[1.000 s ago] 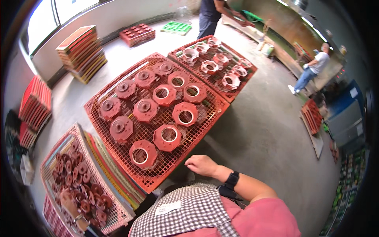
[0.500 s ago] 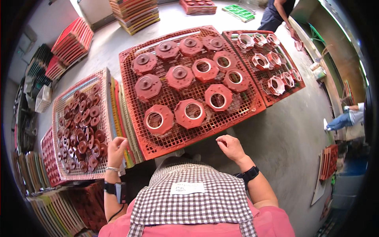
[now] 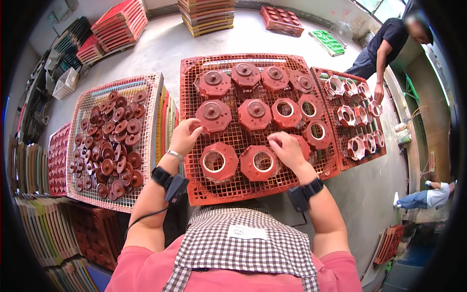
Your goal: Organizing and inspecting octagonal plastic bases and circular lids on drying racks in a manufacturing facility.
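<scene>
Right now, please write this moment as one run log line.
left hand touching solid octagonal red part | right hand on ring-shaped red part | both on red mesh tray

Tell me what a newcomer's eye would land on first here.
First, the big red mesh tray at centre, loaded with rust-red octagonal parts, some capped and some open rings. The left hand touches a capped part at the tray's left side, and the right hand rests on a ring part in the near row. To the left, a pale mesh tray holds a heap of small discs.
</scene>
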### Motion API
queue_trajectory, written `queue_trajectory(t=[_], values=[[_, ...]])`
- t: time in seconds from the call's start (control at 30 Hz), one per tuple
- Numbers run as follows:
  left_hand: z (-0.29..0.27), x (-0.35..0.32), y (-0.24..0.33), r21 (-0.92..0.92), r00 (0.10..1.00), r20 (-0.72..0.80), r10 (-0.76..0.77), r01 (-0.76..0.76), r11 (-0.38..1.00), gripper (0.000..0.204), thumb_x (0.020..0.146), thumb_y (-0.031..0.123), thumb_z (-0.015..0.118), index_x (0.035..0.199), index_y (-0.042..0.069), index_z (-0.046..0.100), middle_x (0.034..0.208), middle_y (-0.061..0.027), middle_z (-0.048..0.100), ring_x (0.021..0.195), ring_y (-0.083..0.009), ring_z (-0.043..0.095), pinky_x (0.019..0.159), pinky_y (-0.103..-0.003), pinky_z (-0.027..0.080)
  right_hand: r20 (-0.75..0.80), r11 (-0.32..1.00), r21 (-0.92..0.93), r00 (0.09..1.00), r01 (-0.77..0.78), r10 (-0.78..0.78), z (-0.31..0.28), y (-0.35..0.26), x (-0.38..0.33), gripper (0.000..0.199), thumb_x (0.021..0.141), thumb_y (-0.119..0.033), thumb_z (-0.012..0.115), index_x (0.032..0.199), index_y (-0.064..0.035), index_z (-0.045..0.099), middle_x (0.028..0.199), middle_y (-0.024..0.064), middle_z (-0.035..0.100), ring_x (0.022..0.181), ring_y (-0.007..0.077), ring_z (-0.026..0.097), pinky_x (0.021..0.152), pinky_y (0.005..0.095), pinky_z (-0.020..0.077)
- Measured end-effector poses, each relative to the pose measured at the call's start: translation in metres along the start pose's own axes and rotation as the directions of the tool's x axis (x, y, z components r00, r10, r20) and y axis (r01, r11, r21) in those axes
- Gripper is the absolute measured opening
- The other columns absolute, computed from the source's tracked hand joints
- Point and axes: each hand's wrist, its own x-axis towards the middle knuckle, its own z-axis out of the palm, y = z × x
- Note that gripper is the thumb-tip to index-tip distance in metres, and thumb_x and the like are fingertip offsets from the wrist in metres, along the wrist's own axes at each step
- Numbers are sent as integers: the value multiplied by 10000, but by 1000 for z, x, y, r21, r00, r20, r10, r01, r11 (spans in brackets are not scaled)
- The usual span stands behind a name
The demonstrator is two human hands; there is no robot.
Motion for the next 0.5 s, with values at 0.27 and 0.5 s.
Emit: queue_trajectory(t=[0.27, 0.5], values=[[49, 65, -7, 393, 991, -58, 119, -86, 916, 322, 738, 202, 680, 1024, 76, 599, 925, -120, 553, 917, -287, 525, 840, -377, 432, -28, 968, -240, 997, -71, 66, 40, 55, 108, 163, 771, -177, 608, 895, -71, 613, 899, 122, 563, 842, 312, 584, 756, 400, 480], [58, 75, -6, 416, 984, -99, 147, -93, 905, 163, 719, 155, 682, 833, 50, 630, 896, -108, 542, 902, -289, 520, 813, -382, 435, 95, 921, -389, 995, 15, 23, 59, 70, 123, 190, 754, -208, 637, 882, -75, 592, 924, 123, 558, 868, 287, 587, 771, 375, 480]])
